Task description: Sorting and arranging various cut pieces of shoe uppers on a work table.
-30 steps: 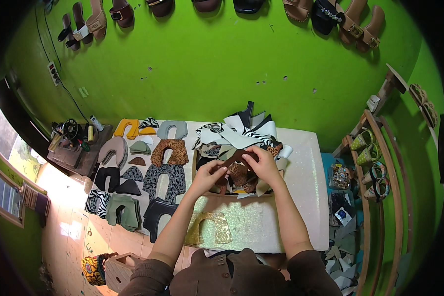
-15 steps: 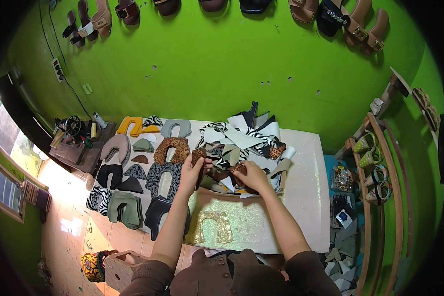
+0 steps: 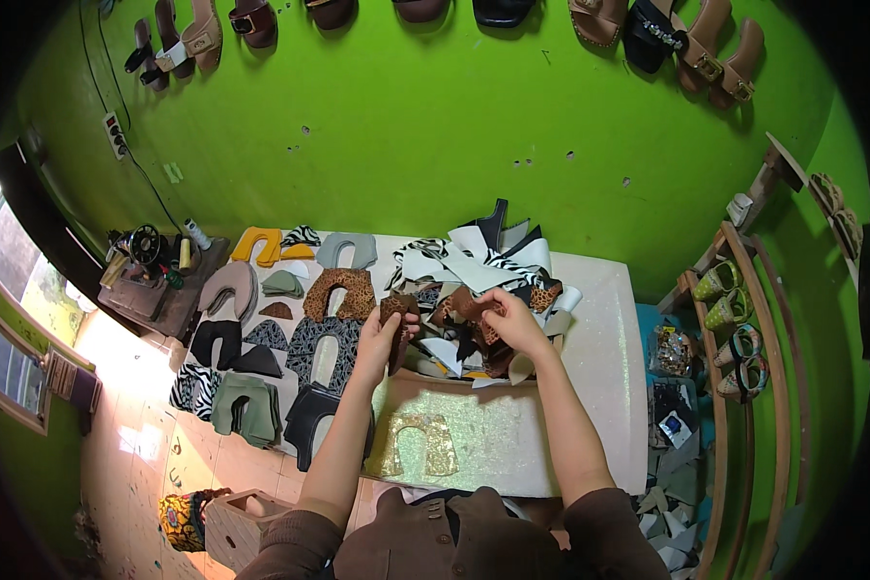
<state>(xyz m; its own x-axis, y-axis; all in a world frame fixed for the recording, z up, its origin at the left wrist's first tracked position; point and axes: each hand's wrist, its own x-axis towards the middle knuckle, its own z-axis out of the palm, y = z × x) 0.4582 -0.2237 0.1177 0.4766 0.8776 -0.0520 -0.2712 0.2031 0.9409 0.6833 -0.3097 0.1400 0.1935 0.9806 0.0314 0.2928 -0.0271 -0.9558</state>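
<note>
Over the table, my left hand (image 3: pixel 381 346) is closed on a few brown pieces of shoe material (image 3: pixel 396 314) held upright. My right hand (image 3: pixel 514 324) pinches another brown piece (image 3: pixel 466 304) by its edge, above a tangled heap. That heap holds zebra-print strips (image 3: pixel 423 263), white strips (image 3: pixel 469 240), and brown and leopard-print scraps (image 3: pixel 498 356). Left of my hands lie sorted arch-shaped cutouts: leopard-print (image 3: pixel 338 294), dark patterned (image 3: pixel 322 350), green (image 3: pixel 246 408) and black (image 3: pixel 309 418). A glittery gold arch (image 3: pixel 414 447) rests on shiny gold material near the front edge.
A sewing machine (image 3: pixel 143 253) stands on a small table at left. A wooden rack (image 3: pixel 715 387) with sandals is at right, beside bins of scraps (image 3: pixel 672 416). More sandals (image 3: pixel 645 37) hang on the green wall. A wooden stool (image 3: pixel 237 527) sits at lower left.
My right hand has risen and moved slightly right, lifting a brown piece from the heap. More brown and leopard-print scraps show there now. My left hand has barely moved.
</note>
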